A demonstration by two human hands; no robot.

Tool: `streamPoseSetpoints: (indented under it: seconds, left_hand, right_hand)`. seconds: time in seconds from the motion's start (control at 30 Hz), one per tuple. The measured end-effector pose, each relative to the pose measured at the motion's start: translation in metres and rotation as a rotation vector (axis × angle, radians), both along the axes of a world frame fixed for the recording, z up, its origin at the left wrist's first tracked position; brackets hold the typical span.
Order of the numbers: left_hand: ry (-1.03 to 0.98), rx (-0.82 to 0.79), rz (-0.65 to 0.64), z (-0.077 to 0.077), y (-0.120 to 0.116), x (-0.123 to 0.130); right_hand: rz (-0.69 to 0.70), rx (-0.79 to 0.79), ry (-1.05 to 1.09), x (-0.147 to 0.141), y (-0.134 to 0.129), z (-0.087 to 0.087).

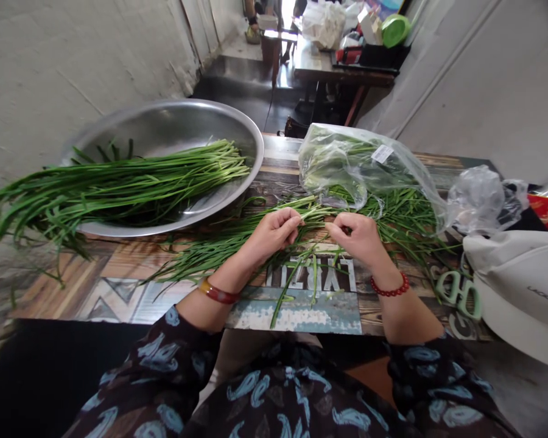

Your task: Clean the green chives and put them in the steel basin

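My left hand (277, 231) is closed around a bunch of garlic chives (228, 236). Their long green leaves trail left across the table, and the pale ends poke out past my fingers to the right. Just right of those ends, my right hand (355, 237) is curled with thumb and forefinger pinched. Whatever it pinches is too small to make out. Loose bits of chive (314, 274) lie on the table between my wrists. More chives fill a large steel basin (256, 137) at the left, their leaves hanging over its rim. A clear plastic bag (411, 164) behind my right hand also contains chives.
The patterned wood-look table (132, 252) ends close to my body. At the right lie green-handled scissors (459, 295), a white cap (520, 286) and a crumpled plastic bag (477, 198). Walls flank both sides. Another table (313, 61) with bags stands farther back.
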State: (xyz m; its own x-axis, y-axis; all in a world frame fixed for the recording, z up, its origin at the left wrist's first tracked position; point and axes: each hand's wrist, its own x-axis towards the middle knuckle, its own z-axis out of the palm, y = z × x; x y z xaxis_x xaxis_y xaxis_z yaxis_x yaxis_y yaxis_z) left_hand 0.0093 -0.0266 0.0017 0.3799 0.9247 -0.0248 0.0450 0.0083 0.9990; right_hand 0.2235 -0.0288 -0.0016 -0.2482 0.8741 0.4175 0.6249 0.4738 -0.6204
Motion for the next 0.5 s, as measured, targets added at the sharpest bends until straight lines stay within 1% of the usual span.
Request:
streamPoseSetpoints:
  seconds: [0.07, 0.1, 0.17, 0.23, 0.3, 0.43, 0.5]
  left_hand:
    - [0.086, 0.109, 0.042, 0.002, 0.001, -0.002]
    - [0.123, 0.155, 0.057, 0.003, 0.002, -0.002]
    - [0.177, 0.206, 0.042, 0.003, 0.002, -0.003]
    - [0.210, 0.217, -0.012, 0.002, 0.002, -0.002]
    - [0.229, 0.218, -0.065, 0.001, 0.001, -0.001]
    - [0.247, 0.223, -0.137, -0.002, -0.002, 0.003]
    - [0.297, 0.238, -0.167, -0.002, -0.002, 0.004]
  right_hand:
    - [0.110, -0.042, -0.026, 0.004, 0.001, 0.002]
    - [0.141, -0.056, -0.019, 0.005, 0.002, 0.002]
    - [0.139, -0.060, 0.038, 0.005, 0.002, 0.001]
    - [0.097, -0.036, 0.120, 0.003, 0.002, 0.000]
    - [0.100, -0.013, 0.173, -0.002, 0.000, -0.002]
    - [0.205, 0.015, 0.143, -0.011, -0.003, -0.004]
    - [0.173, 0.029, 0.114, -0.012, -0.003, -0.005]
